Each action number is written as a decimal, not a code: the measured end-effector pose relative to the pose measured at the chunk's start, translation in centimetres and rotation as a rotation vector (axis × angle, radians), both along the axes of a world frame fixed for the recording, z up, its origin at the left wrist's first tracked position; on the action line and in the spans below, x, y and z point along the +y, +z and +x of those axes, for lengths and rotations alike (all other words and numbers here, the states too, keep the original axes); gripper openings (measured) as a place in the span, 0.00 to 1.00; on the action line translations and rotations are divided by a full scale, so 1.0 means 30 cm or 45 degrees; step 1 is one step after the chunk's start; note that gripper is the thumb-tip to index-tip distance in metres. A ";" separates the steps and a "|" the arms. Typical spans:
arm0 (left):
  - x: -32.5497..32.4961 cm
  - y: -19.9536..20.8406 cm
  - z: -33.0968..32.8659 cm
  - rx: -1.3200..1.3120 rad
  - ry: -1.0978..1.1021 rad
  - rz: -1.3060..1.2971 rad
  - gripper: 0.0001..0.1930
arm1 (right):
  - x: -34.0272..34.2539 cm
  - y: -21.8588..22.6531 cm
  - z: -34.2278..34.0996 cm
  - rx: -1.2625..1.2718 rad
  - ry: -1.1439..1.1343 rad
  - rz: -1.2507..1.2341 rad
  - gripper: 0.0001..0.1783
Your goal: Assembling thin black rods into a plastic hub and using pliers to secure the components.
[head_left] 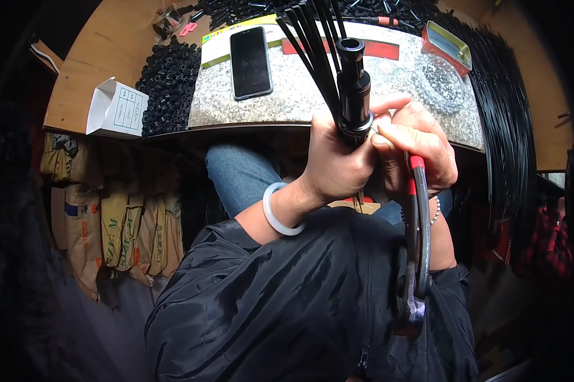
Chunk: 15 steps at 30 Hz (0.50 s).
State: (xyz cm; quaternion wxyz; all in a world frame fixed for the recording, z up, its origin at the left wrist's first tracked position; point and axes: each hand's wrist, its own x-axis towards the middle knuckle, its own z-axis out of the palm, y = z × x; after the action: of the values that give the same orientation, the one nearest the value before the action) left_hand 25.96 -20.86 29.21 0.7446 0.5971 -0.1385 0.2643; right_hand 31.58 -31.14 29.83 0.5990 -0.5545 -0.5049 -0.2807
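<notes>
My left hand was clamped round the lower end of the black tube, which rose in front of me over the table's near edge, presumably to hold its collar steady. Rods fanned up beside it, leaning away, which left the near side open to my right hand. That thumb and forefinger were together beside the collar; whether they pinched anything thin, I couldn't tell. The pliers hung from that hand by the red end, probably tucked there to free my fingertips.
</notes>
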 end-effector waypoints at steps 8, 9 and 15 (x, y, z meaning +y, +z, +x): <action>0.012 -0.021 0.001 0.008 -0.023 0.037 0.12 | 0.002 0.003 -0.002 0.039 -0.001 -0.018 0.12; 0.014 -0.022 -0.001 0.022 -0.042 0.028 0.12 | 0.002 0.002 -0.002 0.040 0.000 -0.027 0.12; 0.010 -0.014 0.000 0.011 -0.027 0.035 0.13 | 0.003 -0.003 -0.003 0.047 -0.006 -0.002 0.13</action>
State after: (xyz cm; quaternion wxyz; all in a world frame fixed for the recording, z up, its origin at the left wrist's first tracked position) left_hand 25.97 -20.56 28.78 0.7396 0.6070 -0.1451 0.2518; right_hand 31.48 -31.05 29.74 0.6070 -0.5612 -0.4928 -0.2715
